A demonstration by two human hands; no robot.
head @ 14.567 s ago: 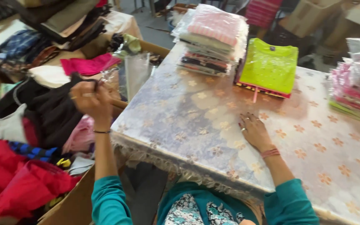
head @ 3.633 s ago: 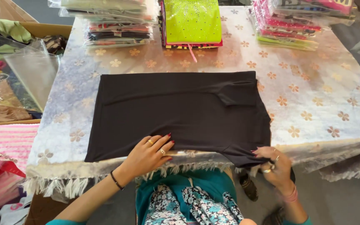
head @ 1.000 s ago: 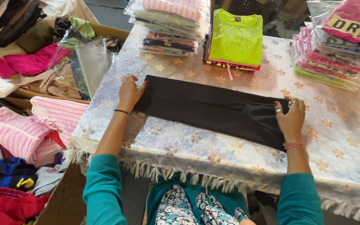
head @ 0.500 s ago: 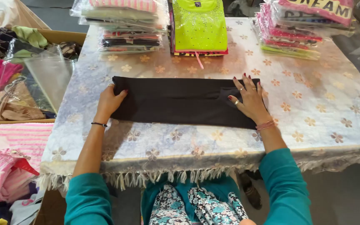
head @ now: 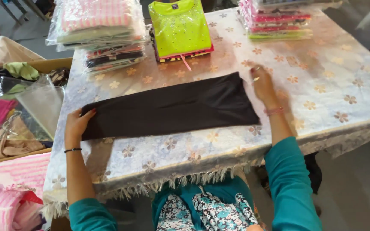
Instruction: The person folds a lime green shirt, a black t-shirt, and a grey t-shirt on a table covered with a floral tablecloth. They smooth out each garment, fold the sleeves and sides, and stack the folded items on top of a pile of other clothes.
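Both hands lie flat and open on a folded black garment (head: pixel 172 109): left hand (head: pixel 77 124), right hand (head: pixel 261 83). Left of them, a cardboard box (head: pixel 52 65) holds loose clothes.

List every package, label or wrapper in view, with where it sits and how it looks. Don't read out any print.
Left stack of bagged garments: table's far left, clear plastic over pink-striped and dark folds.
Lime-green garment pack: far centre, flat rectangle with a small dark neck label, pink layer beneath.
Right stack of packs: far right, pink, white and green layers.
Empty clear bags: in the box left of the table.
No signs or screens.
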